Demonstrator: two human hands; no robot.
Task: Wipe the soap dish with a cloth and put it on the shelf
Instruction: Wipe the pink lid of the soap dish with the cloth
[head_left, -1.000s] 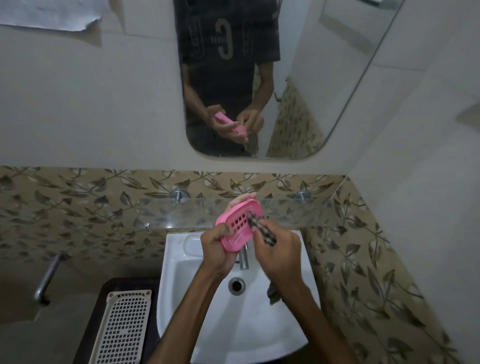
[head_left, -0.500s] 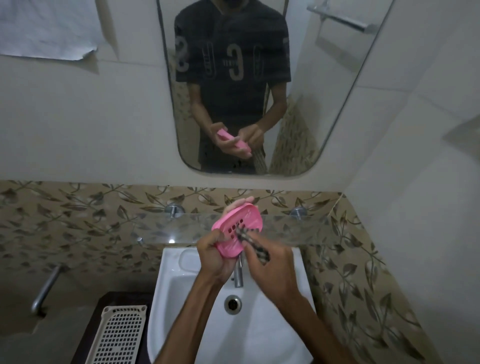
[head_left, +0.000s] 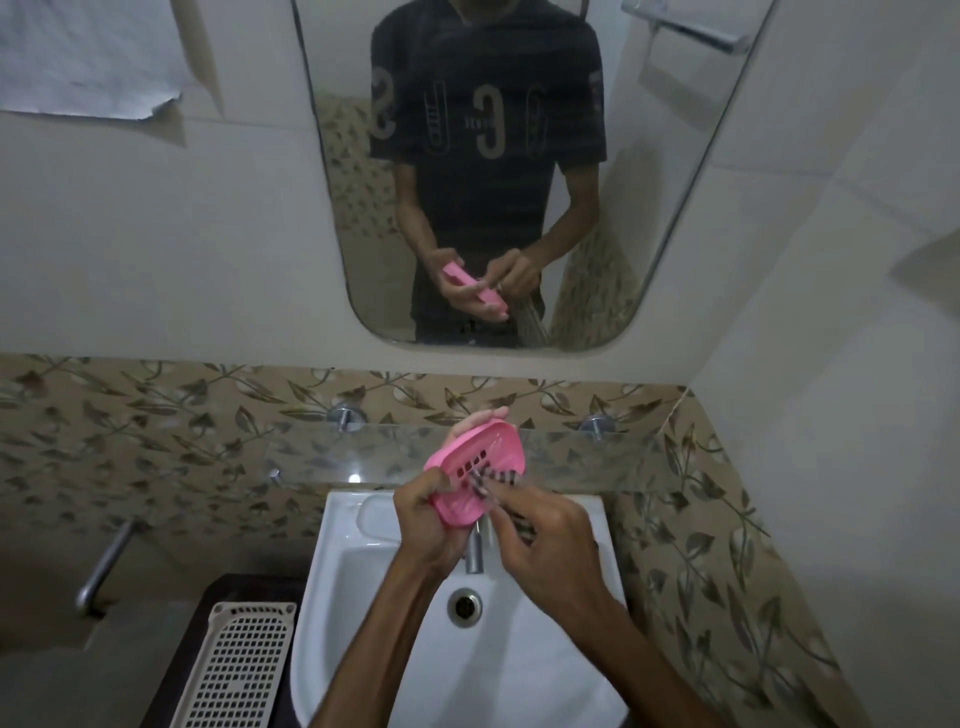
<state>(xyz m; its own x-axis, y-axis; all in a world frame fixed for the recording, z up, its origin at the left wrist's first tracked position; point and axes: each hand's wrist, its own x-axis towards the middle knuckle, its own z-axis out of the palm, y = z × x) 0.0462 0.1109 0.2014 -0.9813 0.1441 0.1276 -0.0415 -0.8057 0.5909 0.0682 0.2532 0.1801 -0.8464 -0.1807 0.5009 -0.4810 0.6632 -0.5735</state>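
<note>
Pink soap dish (head_left: 475, 480) clamped in left hand (head_left: 423, 525), right hand (head_left: 545, 540) fingers pinching striped cloth (head_left: 485, 480) mid-wipe; next likely glass shelf (head_left: 571, 457), far side.

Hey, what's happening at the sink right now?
A person stands at a white washbasin facing a mirror. The left hand holds a pink soap dish tilted up above the basin, while the right hand presses a striped cloth against its slotted inner face, wiping it. The glass shelf just behind the dish is where it will go; the dish is not on it yet.
</note>
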